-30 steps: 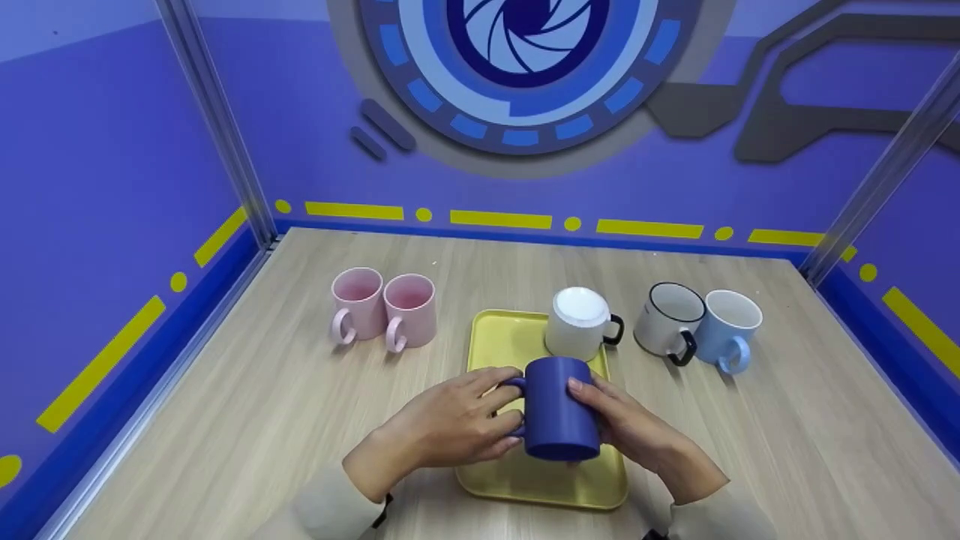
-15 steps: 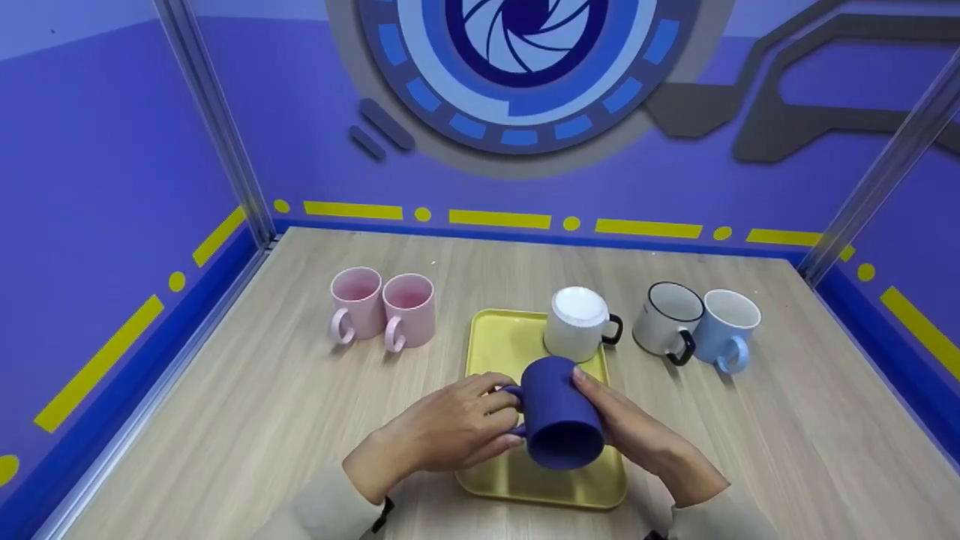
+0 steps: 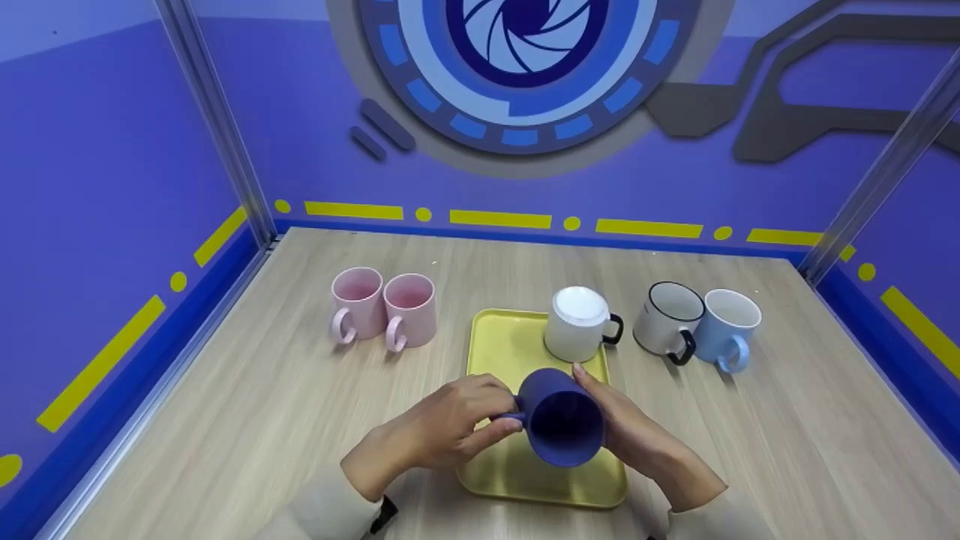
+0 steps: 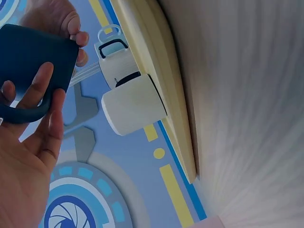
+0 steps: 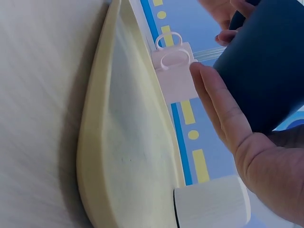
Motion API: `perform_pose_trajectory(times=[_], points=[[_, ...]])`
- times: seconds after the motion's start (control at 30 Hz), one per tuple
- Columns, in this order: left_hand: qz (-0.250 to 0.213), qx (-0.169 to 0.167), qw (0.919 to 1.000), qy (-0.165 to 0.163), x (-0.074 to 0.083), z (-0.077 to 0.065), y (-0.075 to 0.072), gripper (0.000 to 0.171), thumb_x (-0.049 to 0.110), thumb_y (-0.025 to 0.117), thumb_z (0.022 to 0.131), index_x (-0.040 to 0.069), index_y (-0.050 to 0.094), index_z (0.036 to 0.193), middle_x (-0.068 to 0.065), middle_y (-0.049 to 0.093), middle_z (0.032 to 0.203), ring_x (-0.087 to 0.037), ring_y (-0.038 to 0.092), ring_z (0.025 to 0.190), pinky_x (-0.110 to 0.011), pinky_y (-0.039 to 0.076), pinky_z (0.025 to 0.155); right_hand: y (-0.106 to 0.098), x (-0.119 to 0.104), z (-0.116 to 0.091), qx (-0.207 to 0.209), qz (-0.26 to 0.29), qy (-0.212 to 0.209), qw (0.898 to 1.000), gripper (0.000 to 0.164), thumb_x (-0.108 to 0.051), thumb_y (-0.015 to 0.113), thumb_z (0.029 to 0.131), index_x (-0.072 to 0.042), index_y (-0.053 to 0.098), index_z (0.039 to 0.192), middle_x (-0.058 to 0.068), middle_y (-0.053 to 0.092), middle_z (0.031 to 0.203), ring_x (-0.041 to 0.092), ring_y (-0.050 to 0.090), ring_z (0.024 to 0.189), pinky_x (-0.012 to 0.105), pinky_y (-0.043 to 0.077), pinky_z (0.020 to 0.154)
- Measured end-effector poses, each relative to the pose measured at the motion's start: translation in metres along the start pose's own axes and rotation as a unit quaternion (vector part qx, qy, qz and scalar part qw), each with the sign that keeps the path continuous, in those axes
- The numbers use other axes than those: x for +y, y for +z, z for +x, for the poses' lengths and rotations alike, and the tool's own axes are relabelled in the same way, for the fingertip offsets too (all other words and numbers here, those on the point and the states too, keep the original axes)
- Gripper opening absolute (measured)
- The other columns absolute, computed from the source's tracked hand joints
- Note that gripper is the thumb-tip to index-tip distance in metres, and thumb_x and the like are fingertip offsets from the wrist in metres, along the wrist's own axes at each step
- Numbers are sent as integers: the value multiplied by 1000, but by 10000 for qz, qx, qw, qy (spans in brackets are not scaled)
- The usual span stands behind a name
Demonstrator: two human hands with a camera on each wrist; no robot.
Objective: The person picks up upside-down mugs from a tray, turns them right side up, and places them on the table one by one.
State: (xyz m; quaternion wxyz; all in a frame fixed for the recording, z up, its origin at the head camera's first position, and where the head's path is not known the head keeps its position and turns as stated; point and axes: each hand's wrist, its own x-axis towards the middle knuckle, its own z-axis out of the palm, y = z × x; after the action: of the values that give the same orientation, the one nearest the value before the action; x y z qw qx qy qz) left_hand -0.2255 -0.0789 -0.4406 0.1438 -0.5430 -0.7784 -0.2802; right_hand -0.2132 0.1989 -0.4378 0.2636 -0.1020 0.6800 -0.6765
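Note:
A dark blue mug (image 3: 561,420) is held above the yellow tray (image 3: 501,345), tipped so its mouth faces the head camera. My left hand (image 3: 457,420) grips its handle, fingers curled through and the thumb along it. My right hand (image 3: 637,431) holds the body from the right, its thumb near the upper edge. In the right wrist view its fingers (image 5: 223,102) lie along the mug's side. On the tray's far right part a white mug (image 3: 576,330) with a black handle stands upside down.
Two pink mugs (image 3: 409,311) stand upright side by side at the left. Right of the tray are a white mug with a black rim (image 3: 666,324) and a light blue mug (image 3: 726,334), both upright. Blue-purple walls (image 3: 480,187) enclose the wooden table (image 3: 315,420).
The dark blue mug has tilted from nearly upside down, so its mouth now turns toward the head camera. Both hands stay on it. The other mugs have not moved.

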Motion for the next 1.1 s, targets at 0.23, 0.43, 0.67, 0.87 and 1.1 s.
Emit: perform_pose_trajectory(times=[0.23, 0.43, 0.67, 0.87, 1.1], points=[[-1379, -295, 9869, -788, 0, 0, 0, 30, 24, 45, 112, 14, 68, 95, 4, 68, 90, -4, 60, 89, -19, 49, 83, 4, 2, 0, -213, 478, -8, 9986, 64, -58, 30, 110, -5, 60, 128, 9, 70, 116, 28, 73, 100, 41, 61, 88], [-2394, -345, 9613, -1318, 0, 2, 4, 36, 26, 41, 113, 13, 68, 94, 1, 71, 90, -4, 55, 84, -20, 47, 79, 3, 5, 0, -541, 401, -63, 9977, 74, -63, 23, 109, -4, 59, 136, 13, 75, 109, 34, 78, 91, 48, 63, 83], [-3309, -268, 9289, -1642, 2, 6, 5, 36, 23, 40, 113, 6, 64, 92, -9, 71, 85, -9, 64, 87, -23, 52, 87, 5, 10, -3, -483, 325, -132, 9982, 74, -60, 23, 110, 0, 58, 134, 15, 77, 102, 28, 78, 84, 45, 64, 78], [-3826, -201, 9061, -1793, 5, 8, 4, 39, 22, 38, 113, -1, 62, 93, -17, 65, 84, -15, 64, 86, -27, 54, 88, 2, 12, -6, -481, 275, -169, 9983, 69, -55, 25, 111, 0, 57, 138, 13, 76, 109, 28, 77, 84, 46, 64, 79], [-4233, -333, 8789, -2171, 7, 9, 3, 45, 27, 35, 114, -6, 57, 93, -17, 66, 81, -9, 64, 84, -26, 54, 86, -2, 12, -8, -137, -14, -271, 9995, 46, -41, 40, 112, -7, 56, 138, 9, 69, 118, 21, 69, 102, 44, 62, 82]])
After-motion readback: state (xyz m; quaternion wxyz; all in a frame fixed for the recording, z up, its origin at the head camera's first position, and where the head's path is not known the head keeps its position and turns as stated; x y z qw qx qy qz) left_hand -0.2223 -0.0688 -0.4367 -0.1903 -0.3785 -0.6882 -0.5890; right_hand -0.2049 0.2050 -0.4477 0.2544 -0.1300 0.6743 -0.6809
